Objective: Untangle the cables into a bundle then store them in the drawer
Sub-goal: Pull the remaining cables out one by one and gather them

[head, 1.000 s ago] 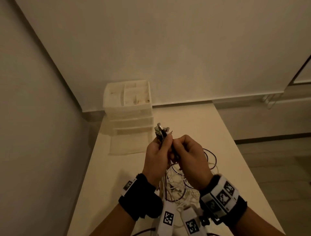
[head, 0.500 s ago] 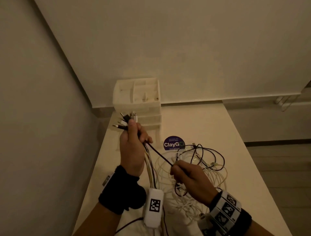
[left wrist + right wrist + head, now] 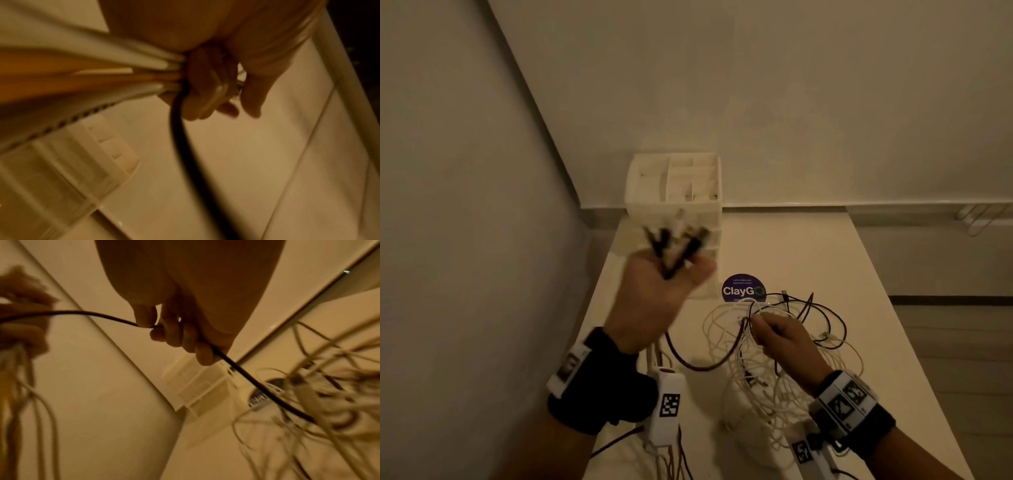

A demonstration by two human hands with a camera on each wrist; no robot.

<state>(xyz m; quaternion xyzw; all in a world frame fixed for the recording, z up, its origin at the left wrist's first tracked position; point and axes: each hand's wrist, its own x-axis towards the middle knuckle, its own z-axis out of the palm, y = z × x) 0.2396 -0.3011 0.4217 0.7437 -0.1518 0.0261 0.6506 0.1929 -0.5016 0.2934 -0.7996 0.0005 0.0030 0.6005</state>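
My left hand (image 3: 654,298) is raised and grips a bunch of black and white cable ends (image 3: 674,246), whose plugs fan out above the fist; the cables (image 3: 115,71) run through the curled fingers. A black cable (image 3: 698,363) sags from that fist to my right hand (image 3: 784,339), which holds it in curled fingers, thumb on top (image 3: 144,316). The right hand hovers over a tangle of white and black cables (image 3: 774,346) on the white table (image 3: 876,274). A white drawer unit (image 3: 678,195) with an open compartmented top stands at the table's far left.
A round purple ClayGo sticker (image 3: 743,289) lies on the table between the drawer unit and the tangle. Walls close in on the left and behind. The table's right edge drops to a darker floor (image 3: 962,342). More cable strands hang toward the table's near edge.
The hands have drawn apart: the left rose toward the drawer unit with the plug bunch, the right went down and right, running along the black cable. The camera swung left.
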